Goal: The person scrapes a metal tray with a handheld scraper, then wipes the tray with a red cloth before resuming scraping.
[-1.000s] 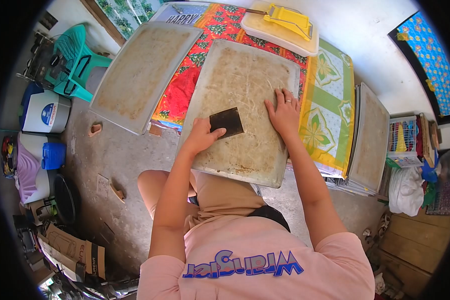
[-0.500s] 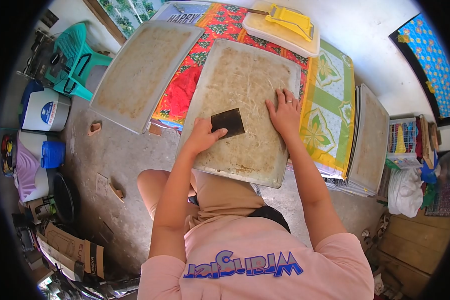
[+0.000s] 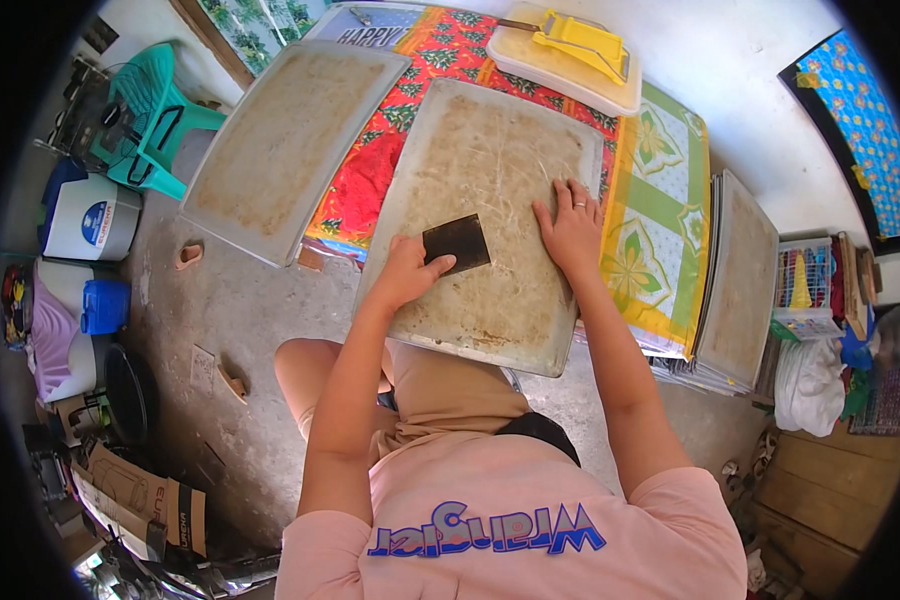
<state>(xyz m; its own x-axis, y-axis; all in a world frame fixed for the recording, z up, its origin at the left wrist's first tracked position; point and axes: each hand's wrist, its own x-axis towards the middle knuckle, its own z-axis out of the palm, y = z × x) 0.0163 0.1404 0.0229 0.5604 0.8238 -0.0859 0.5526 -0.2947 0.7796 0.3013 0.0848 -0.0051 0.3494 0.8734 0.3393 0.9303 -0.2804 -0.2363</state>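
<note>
A worn, stained metal tray (image 3: pixel 490 180) lies tilted between the table edge and my lap. My left hand (image 3: pixel 406 270) grips the left edge of a dark square scraper-like piece (image 3: pixel 457 243), which rests against the tray's surface. On the tray's right side lies my right hand (image 3: pixel 571 228), its fingers spread and a ring on one of them. A crumpled red cloth (image 3: pixel 364 184) is on the table just left of the tray.
A similar tray (image 3: pixel 290 140) overhangs the table's left side. Behind sits a white tub (image 3: pixel 560 75) with a yellow tool (image 3: pixel 582 43) on top. More trays (image 3: pixel 735 285) stand stacked at the right. A green chair (image 3: pixel 155 130) is at the far left.
The view has shifted very slightly. Both hands, the dark piece and the tray hold nearly the same positions.
</note>
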